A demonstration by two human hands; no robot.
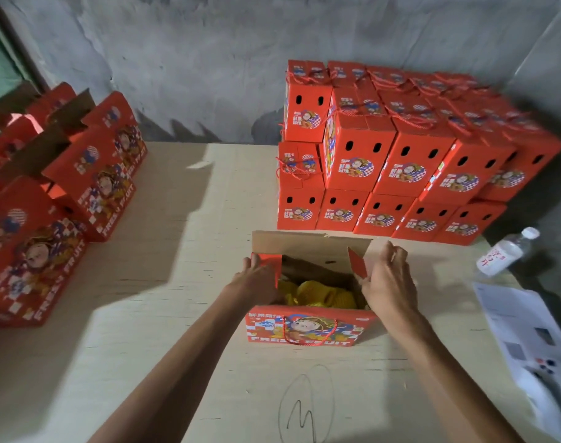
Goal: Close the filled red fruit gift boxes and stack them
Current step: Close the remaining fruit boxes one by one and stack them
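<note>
An open red fruit gift box [308, 329] stands on the table in front of me, its back flap [311, 247] raised, yellow-wrapped fruit [317, 295] showing inside. My left hand [256, 279] grips the left side flap. My right hand [386, 282] lies with straight fingers against the right side flap [357, 263], which stands tilted inward. A red cord handle hangs on the box's front. A stack of closed red boxes [400, 161] fills the back right, three layers high.
Several open red boxes [65, 193] stand in a row along the left. A plastic water bottle [506, 252] lies at the right, with white paper sheets [528, 340] nearer the right edge. A grey wall runs behind the table [176, 282].
</note>
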